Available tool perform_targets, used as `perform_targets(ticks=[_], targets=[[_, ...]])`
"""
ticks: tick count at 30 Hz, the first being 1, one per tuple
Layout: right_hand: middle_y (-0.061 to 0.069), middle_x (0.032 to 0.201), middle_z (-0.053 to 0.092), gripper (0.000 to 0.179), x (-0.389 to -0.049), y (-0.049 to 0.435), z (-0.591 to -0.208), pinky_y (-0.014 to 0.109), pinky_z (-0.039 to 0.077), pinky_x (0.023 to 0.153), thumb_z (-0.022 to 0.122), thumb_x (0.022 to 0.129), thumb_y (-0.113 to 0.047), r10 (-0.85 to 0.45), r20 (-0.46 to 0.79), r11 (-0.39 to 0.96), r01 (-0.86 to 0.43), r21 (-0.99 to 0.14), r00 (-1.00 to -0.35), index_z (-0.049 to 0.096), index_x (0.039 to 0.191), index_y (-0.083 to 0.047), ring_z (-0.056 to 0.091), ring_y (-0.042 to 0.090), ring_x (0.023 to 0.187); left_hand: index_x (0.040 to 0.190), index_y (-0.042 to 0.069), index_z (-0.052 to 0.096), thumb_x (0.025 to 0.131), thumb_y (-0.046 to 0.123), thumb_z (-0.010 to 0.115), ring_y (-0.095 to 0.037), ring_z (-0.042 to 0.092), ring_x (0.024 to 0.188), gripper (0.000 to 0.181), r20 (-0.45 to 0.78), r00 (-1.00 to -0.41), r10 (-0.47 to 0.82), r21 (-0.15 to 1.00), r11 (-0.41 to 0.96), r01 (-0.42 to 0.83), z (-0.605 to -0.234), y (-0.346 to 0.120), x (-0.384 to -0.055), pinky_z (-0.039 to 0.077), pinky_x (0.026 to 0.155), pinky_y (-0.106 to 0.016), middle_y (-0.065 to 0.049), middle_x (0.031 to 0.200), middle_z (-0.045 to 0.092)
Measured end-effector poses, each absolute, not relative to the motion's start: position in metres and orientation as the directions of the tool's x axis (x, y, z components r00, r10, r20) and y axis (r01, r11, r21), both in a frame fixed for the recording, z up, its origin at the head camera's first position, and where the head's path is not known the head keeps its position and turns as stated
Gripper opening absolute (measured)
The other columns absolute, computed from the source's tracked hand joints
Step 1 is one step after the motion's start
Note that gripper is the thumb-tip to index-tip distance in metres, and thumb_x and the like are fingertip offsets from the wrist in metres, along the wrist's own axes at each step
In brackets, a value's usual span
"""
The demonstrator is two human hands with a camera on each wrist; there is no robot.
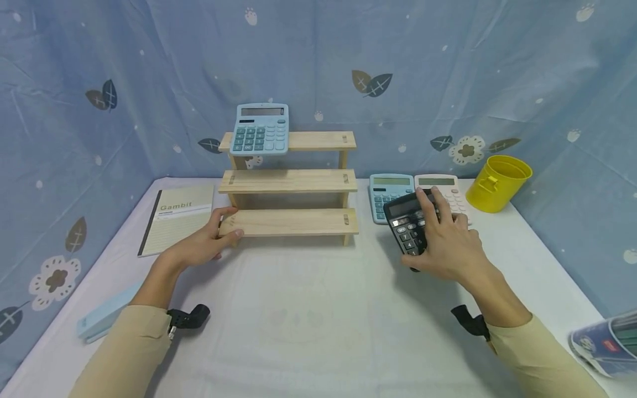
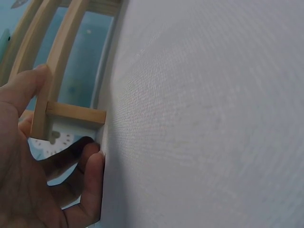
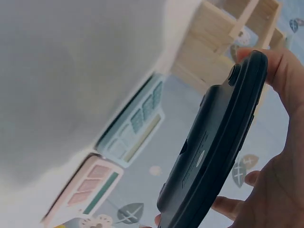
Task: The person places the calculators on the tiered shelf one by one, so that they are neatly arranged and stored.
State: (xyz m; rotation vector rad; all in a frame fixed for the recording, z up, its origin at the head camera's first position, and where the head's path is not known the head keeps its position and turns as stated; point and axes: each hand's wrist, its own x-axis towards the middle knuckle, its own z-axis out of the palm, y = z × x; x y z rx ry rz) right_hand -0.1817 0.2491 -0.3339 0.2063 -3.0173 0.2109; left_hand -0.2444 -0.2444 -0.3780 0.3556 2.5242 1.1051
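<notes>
My right hand (image 1: pixel 450 246) grips a black calculator (image 1: pixel 407 224) between thumb and fingers, tilted and raised off the table. In the right wrist view, the dark back of this black calculator (image 3: pixel 209 147) shows. Behind it lie a blue calculator (image 1: pixel 383 196) and a pale pink calculator (image 1: pixel 460 199), the latter partly hidden by the hand. With thumb and fingers, my left hand (image 1: pixel 201 240) pinches the left end of the lowest step of a wooden three-tier shelf (image 1: pixel 293 222). Another light blue calculator (image 1: pixel 260 130) leans upright on the top step at the left.
A notebook (image 1: pixel 179 215) lies left of the shelf, and a light blue box (image 1: pixel 106 312) near the left forearm. On the right, a yellow cup (image 1: pixel 499 184) tilts near the back wall. A blue printed holder (image 1: pixel 604 348) stands at the front right. A patterned curtain (image 1: pixel 318 66) surrounds the table.
</notes>
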Motion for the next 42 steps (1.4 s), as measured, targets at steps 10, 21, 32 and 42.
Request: perform_targets(ticks=[10,21,32,42], targets=[[0.025,0.169,-0.003,0.143,-0.193,0.235,-0.318,0.077,0.043,0.081,0.084,0.072,-0.059,-0.078,0.13,0.986,-0.096,-0.138,-0.988,-0.021,0.162,-0.025,0.039,0.067,0.117,0.162,0.029,-0.002,0.106,0.054,0.048,-0.03,0.055,0.089,0.079,-0.226,-0.899,0.374,0.744,0.662,0.088,-0.378,-0.246,-0.245,0.044,0.079,-0.04,-0.023,0.128,0.054],[0.022,0.17,-0.007,0.14,-0.216,0.219,-0.291,0.079,0.038,0.089,0.081,0.075,-0.063,-0.077,0.126,0.984,-0.095,-0.149,-0.989,-0.022,0.162,-0.027,0.034,0.07,0.125,0.162,0.029,-0.001,0.105,0.057,0.048,-0.03,0.054,0.087,0.081,-0.247,-0.898,0.363,0.742,0.667,0.066,-0.375,-0.246,-0.244,0.044,0.078,-0.04,-0.023,0.127,0.053],[0.021,0.17,-0.007,0.134,-0.238,0.194,-0.27,0.076,0.04,0.088,0.078,0.079,-0.061,-0.083,0.125,0.982,-0.102,-0.157,-0.989,-0.021,0.162,-0.027,0.035,0.067,0.125,0.162,0.032,0.0,0.104,0.06,0.049,-0.031,0.057,0.098,0.081,-0.262,-0.901,0.347,0.736,0.676,0.047,-0.372,-0.243,-0.246,0.046,0.081,-0.039,-0.024,0.131,0.052],[0.016,0.17,-0.015,0.131,-0.264,0.177,-0.244,0.077,0.035,0.096,0.074,0.081,-0.065,-0.071,0.094,0.988,-0.083,-0.132,-0.993,-0.023,0.161,-0.031,0.028,0.067,0.134,0.161,0.032,0.004,0.103,0.058,0.053,-0.032,0.053,0.118,0.08,-0.268,-0.9,0.344,0.75,0.661,0.03,-0.373,-0.245,-0.25,0.05,0.085,-0.039,-0.024,0.137,0.048]])
